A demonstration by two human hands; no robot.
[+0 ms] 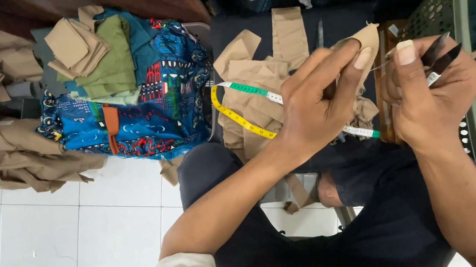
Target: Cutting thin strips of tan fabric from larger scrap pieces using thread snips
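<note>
White tile floor (44,243) below, free at lower left. One yellow-green measuring tape (242,117) lies over tan cut pieces on lap. Left hand (317,107) pinches one tan fabric piece (367,38), fingers closed. Right hand (430,88) grips one dark thread snips (441,54), just beside it. One green basket (461,6) crowds right edge.

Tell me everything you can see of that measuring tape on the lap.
The measuring tape is a soft, flexible strip, yellow along its curved lower run and green with white toward both ends. It lies loosely draped over a pile of tan fabric pieces on the person's lap, bending from the upper left down toward the right. Its middle passes behind the left hand; a green tip reappears below that hand. Neither hand visibly grips it.
</note>
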